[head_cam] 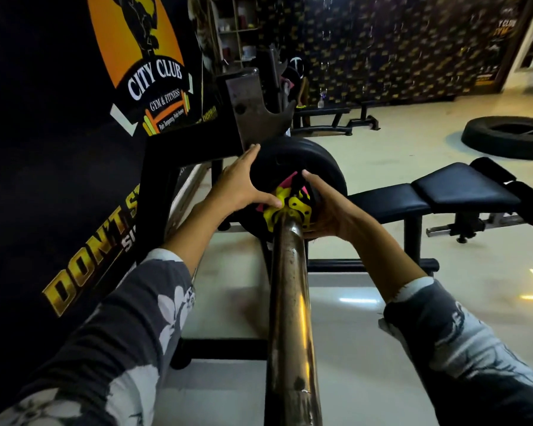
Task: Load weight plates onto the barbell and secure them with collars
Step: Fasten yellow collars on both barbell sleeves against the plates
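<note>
Dim gym interior, pale glossy floor (pixel 382 348), black banner wall (pixel 43 149) at left with "CITY CLUB GYM & FITNESS" logo. Right hand (pixel 330 210) cupped around yellow collar (pixel 293 210), fingers gripping its far side. Left hand (pixel 243 182) spread flat against black weight plate (pixel 296 167), thumb touching collar's near edge, nothing clenched. Collar seated around barbell sleeve (pixel 290 302), pressed against plate face; pink patch visible between collar and plate, nature unclear. Plate mounted on sleeve, just beside rack upright (pixel 250 109). Patterned grey sleeves on both forearms. Black padded bench (pixel 437 192) to right of plate. Large tyre (pixel 505 136) lying on floor well beyond.
</note>
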Available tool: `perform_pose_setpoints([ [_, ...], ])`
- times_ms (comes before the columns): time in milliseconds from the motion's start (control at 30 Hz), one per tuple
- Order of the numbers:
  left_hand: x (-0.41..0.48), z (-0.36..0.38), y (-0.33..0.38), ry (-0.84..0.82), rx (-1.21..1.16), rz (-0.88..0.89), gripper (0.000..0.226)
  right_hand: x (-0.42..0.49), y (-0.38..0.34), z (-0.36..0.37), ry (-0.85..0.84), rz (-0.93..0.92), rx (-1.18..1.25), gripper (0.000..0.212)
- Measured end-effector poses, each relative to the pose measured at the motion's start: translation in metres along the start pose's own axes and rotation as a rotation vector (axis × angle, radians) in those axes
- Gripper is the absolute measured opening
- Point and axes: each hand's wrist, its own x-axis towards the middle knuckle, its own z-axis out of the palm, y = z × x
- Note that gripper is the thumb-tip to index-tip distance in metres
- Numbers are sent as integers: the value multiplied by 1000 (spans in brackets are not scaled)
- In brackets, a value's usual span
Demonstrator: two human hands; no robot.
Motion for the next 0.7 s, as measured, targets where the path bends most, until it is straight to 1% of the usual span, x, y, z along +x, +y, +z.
perform_pose_setpoints([
  [67, -2, 1, -1, 12, -16, 16, 124, 4, 2, -5, 27, -6, 57, 65],
  [167, -2, 4, -5, 30, -50, 7, 125, 7, 10, -14, 113, 16, 101, 73],
  [267, -1, 5, -5, 32, -60, 5, 125, 7, 21, -16, 130, 41, 211, 70],
  [333, -2, 5, -3, 31, -65, 14, 125, 8, 28, -16, 133, 34, 276, 62],
  [400, -3, 4, -3, 33, -61, 14, 123, 10, 32, -15, 130, 16, 323, 50],
  [467, -5, 4, -4, 40, -57, 12, 123, 10, 33, -14, 132, 10, 346, 36],
  [500, -5, 5, -4, 44, -62, 11, 122, 10, 33, -14, 139, 5, 352, 33],
  [600, -7, 6, -6, 55, -80, 10, 122, 8, 34, -10, 170, -19, 350, 34],
  [700, -8, 8, -6, 55, -101, 9, 120, 4, 39, -5, 197, -70, 346, 43],
])
